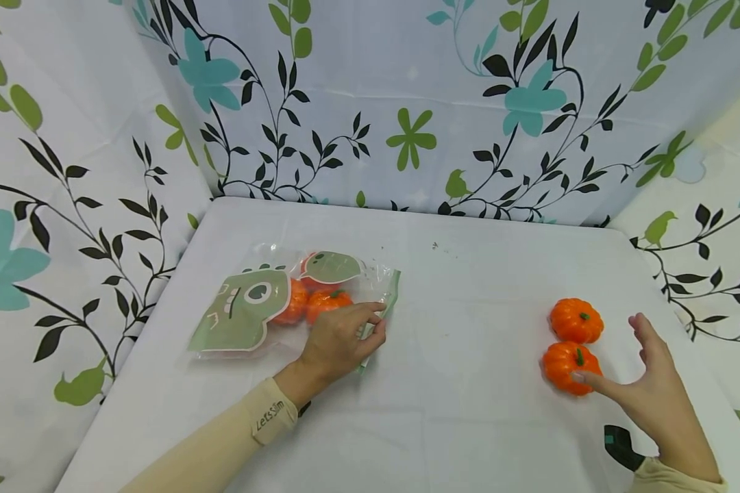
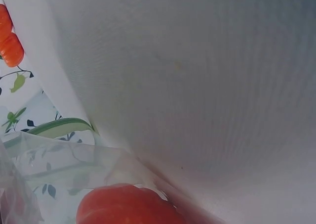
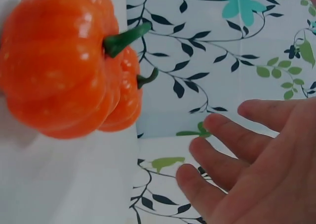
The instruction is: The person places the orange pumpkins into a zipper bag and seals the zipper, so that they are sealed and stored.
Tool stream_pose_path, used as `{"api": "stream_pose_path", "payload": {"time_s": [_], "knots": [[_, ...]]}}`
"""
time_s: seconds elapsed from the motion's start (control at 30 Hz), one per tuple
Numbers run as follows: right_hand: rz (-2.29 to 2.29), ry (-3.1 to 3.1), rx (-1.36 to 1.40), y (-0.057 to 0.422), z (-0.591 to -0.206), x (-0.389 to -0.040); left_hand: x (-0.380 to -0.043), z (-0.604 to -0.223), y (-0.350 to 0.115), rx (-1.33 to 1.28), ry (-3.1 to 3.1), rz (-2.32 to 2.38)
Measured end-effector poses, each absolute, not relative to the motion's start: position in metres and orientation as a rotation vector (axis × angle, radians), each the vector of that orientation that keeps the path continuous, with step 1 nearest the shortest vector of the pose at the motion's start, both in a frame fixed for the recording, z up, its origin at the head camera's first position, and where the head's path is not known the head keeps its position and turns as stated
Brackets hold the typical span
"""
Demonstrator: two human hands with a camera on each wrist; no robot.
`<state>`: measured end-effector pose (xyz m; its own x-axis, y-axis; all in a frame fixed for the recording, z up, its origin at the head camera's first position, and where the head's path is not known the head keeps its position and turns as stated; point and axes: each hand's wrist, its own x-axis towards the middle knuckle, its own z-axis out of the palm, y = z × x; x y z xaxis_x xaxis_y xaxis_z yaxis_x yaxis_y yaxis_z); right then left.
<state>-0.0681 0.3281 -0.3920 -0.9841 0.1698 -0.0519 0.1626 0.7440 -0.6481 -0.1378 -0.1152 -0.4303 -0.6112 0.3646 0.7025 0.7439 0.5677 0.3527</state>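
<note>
In the head view, a clear plastic zip bag (image 1: 376, 277) with a green dinosaur print lies on the left of the table. Three small orange toy pumpkins (image 1: 291, 305) show inside it. My left hand (image 1: 344, 334) pinches the bag's right edge by its green strip, fingers bent over it. On the right, two more orange pumpkins with green stems, a rear one (image 1: 575, 320) and a front one (image 1: 567, 370), sit one behind the other. Beside them my right hand (image 1: 660, 390) has its fingers spread, its thumb tip overlapping the front pumpkin in this view.
A white table (image 1: 456, 424) carries everything. Patterned curtains (image 1: 345, 89) with leaves and flowers hang behind it and along both sides. A dark wrist device (image 1: 619, 445) is on the right wrist.
</note>
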Motion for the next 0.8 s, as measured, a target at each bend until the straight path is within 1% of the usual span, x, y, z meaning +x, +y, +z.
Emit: {"api": "stream_pose_path", "payload": {"time_s": [0.3,0.67,0.8], "knots": [[1.179,-3.073,-0.307,0.341,-0.406,-0.073,-0.138,-0.431,-0.115,-0.881,-2.207,-0.853],[1.245,-3.172,-0.399,0.342,-0.416,-0.078,-0.137,-0.432,-0.116,-0.883,-2.217,-0.862],[1.226,-3.172,-0.361,0.339,-0.419,-0.078,-0.137,-0.432,-0.116,-0.879,-2.225,-0.859]]}}
